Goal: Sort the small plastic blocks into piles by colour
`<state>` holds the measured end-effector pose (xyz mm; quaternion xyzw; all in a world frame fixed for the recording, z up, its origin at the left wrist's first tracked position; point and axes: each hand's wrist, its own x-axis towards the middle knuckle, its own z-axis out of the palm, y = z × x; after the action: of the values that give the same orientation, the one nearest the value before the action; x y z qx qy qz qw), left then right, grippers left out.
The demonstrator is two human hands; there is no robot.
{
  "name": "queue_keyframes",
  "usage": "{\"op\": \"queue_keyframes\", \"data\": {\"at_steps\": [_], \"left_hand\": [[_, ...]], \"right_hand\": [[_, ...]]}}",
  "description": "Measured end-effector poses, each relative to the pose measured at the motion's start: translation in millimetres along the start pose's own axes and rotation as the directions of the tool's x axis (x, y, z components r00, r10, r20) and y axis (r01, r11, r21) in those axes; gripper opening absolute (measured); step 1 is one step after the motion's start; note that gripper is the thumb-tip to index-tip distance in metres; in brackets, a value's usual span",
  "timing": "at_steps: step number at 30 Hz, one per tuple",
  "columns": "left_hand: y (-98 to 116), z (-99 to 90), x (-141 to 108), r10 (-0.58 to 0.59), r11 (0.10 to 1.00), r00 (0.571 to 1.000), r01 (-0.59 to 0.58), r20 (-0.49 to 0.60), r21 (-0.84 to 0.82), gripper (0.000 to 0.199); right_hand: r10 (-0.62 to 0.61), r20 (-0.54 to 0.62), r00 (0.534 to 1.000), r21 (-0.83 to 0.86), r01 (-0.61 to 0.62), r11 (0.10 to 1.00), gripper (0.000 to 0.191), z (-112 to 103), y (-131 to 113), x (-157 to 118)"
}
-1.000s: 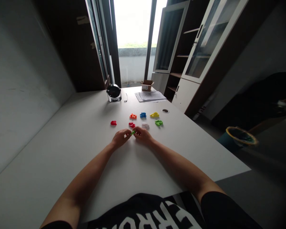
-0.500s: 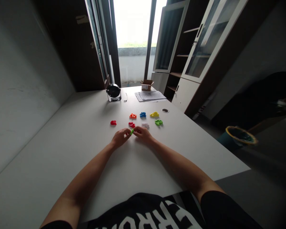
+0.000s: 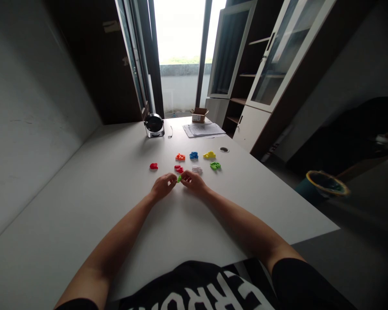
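Between my fingertips is a small green plastic piece [image 3: 179,178], partly covered by them. My left hand [image 3: 164,185] pinches it from the left, and my right hand [image 3: 194,181] pinches it from the right. Just beyond the hands lie a red piece [image 3: 179,168] and a whitish piece [image 3: 197,169]. A smaller red piece [image 3: 153,166] is off to the left, and a larger green piece [image 3: 215,165] to the right. Farther back are orange [image 3: 180,157], blue [image 3: 194,155] and yellow [image 3: 209,155] pieces, whose exact shapes are too small to tell.
On the white table [image 3: 123,224], a round black device on a stand [image 3: 154,125] stands at the back left. Papers [image 3: 203,130] and an open cardboard box [image 3: 199,115] are at the back right, near a cable hole [image 3: 224,150]. A bin [image 3: 326,183] stands right of the table.
Both hands stay in nearly the same place around the green piece, with only a slight shift of the fingers and the piece. The other pieces have not moved.
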<state>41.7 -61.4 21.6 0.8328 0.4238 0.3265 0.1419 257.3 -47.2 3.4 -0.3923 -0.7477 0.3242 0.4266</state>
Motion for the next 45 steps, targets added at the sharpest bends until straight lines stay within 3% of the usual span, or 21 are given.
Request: {"op": "queue_keyframes", "data": {"at_steps": [22, 34, 38, 45], "left_hand": [[-3, 1.8, -1, 0.001, 0.998, 0.998, -0.005, 0.061, 0.064, 0.019], [-1, 0.7, 0, 0.005, 1.0, 0.996, -0.008, 0.093, 0.029, 0.021], [-3, 1.6, -1, 0.001, 1.0, 0.995, -0.003, 0.102, 0.023, 0.021], [-6, 3.4, -1, 0.004, 1.0, 0.994, -0.006, 0.106, 0.024, 0.021]], "right_hand": [[-0.022, -0.054, 0.998, 0.04, 0.024, 0.999, 0.023, -5, 6, 2], [-0.052, -0.155, 0.986, -0.005, 0.052, 0.999, 0.009, -10, 0, 3], [-0.07, -0.234, 0.97, -0.116, 0.044, 0.992, 0.011, -37, 0, 9], [-0.068, -0.454, 0.888, -0.323, -0.093, 0.942, 0.016, -132, 40, 10]]}}
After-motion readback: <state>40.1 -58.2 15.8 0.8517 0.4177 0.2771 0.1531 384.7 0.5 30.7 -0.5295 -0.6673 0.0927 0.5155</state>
